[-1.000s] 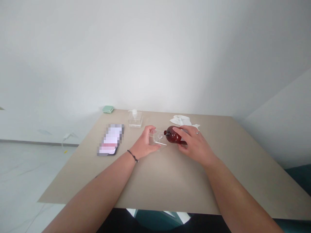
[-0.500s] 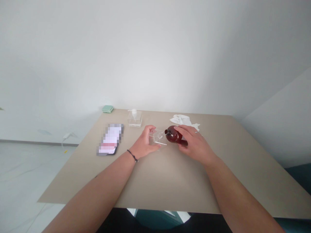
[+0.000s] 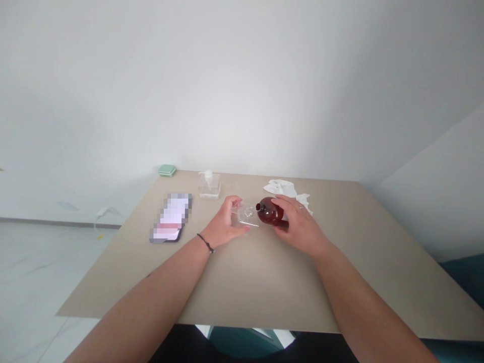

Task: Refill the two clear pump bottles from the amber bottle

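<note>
My left hand (image 3: 225, 224) grips the edge of a clear plastic lid (image 3: 246, 216), holding it low over the beige table (image 3: 264, 287). A dark red bottle (image 3: 271, 212) lies on its side in my right hand (image 3: 298, 227), its open neck pointing left and almost touching the lid. My right fingers wrap over the top of the bottle and hide its far end. A black cord band circles my left wrist (image 3: 205, 243).
A clear pump dispenser (image 3: 208, 186) stands at the back of the table. Behind my right hand lies a crumpled white tissue (image 3: 282, 188). A pixelated phone (image 3: 170, 218) lies to the left, and a small green case (image 3: 167, 171) sits at the far corner.
My right hand has shifted slightly left and closer in around the bottle. The lid and my left hand stay almost still.
</note>
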Tool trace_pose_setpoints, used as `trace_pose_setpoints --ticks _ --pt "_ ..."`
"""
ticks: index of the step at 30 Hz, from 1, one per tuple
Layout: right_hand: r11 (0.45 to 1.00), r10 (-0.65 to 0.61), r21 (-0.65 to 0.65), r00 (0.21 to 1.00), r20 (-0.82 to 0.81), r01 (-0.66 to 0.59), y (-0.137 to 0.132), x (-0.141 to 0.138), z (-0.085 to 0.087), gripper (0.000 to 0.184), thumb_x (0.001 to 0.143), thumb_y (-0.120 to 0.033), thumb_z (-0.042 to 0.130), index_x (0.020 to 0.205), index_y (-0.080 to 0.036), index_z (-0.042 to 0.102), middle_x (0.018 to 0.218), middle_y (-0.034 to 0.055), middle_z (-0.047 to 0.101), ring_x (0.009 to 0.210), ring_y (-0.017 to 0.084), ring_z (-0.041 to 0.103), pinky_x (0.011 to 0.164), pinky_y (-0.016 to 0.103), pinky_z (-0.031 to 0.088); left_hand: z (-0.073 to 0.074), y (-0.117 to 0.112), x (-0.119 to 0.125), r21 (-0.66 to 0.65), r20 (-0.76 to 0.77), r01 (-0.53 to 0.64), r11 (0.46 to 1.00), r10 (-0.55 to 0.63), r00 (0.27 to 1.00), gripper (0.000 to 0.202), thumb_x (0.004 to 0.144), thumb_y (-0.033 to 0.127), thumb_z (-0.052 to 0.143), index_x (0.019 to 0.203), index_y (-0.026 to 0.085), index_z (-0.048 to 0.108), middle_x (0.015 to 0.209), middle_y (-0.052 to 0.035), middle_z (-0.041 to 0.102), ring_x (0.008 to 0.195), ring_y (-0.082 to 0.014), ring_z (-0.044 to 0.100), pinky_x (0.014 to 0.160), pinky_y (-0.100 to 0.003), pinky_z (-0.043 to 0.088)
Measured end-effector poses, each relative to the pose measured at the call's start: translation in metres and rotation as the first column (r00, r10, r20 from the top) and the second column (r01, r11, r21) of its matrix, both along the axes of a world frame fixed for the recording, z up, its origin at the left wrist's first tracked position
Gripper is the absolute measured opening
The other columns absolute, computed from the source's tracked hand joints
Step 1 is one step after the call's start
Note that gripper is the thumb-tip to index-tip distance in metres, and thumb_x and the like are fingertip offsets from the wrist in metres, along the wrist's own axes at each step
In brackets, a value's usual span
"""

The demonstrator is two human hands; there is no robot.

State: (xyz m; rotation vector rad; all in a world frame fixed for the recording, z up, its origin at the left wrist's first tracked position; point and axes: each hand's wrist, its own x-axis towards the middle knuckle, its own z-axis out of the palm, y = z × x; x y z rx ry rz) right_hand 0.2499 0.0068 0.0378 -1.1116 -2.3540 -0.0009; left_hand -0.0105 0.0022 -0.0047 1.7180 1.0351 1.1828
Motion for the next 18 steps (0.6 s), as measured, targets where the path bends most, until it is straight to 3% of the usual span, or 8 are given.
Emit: trace_pose_setpoints --ticks 7,18 --pt "0.999 -0.037 0.025 0.998 0.042 0.036 0.001 -0.002 0.002 0.06 0.084 -0.031 0.072 0.14 -0.025 0.051 0.142 0.0156 0.06 0.127 0.036 0.06 0.102 0.055 0.051 0.0 0.0 0.0 -0.01 0.02 0.001 1.0 -0.001 1.0 0.072 0.069 0.026 0.085 0.126 0.024 0.041 0.127 -0.0092 0.053 0.125 -0.0296 0.052 0.113 -0.052 0.036" --pt "0.992 -0.083 0.114 0.957 0.279 0.053 -0.005 -0.006 0.02 0.059 0.083 -0.021 0.068 0.14 -0.029 0.056 0.142 0.012 0.06 0.124 0.034 0.059 0.104 0.05 0.044 0.005 -0.001 0.001 0.006 -0.055 -0.006 1.0 0.006 0.998 0.076 0.068 0.03 0.083 0.13 0.021 0.041 0.13 -0.0131 0.053 0.126 -0.0324 0.054 0.113 -0.053 0.039"
